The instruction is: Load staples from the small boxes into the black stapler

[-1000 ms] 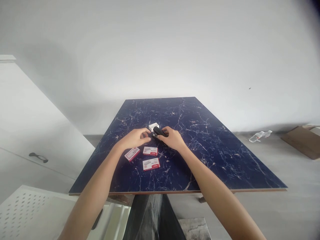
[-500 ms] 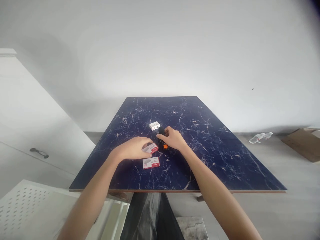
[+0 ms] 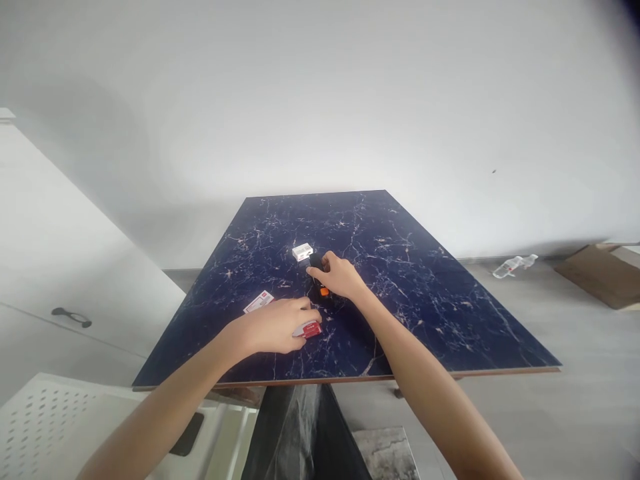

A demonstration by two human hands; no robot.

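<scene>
A dark blue marbled table [image 3: 425, 320] bears everything in reach. My left hand [image 3: 280, 325] is closed around a red-and-white staple box [image 3: 311, 329] near the table's front; the palm side is hidden. A second red-and-white staple box [image 3: 259, 301] lies just beyond the left hand, partly covered by it. My right hand [image 3: 340, 275] has its fingers curled around a black stapler [image 3: 317, 280] with an orange part, standing or lying at the table's middle. Touching or close to the stapler's far end is a small white box [image 3: 303, 251].
A white cabinet [image 3: 75, 247] with a dark handle stands at the left. Below it is a white perforated surface [image 3: 45, 420] with a dark phone-like slab [image 3: 187, 435]. On the floor at right lie a plastic bottle [image 3: 510, 267] and a cardboard box [image 3: 595, 275].
My left hand has let go of one staple box, which now lies farther left, and has taken hold of the nearer one. The right hand stays on the stapler. The view has shifted slightly.
</scene>
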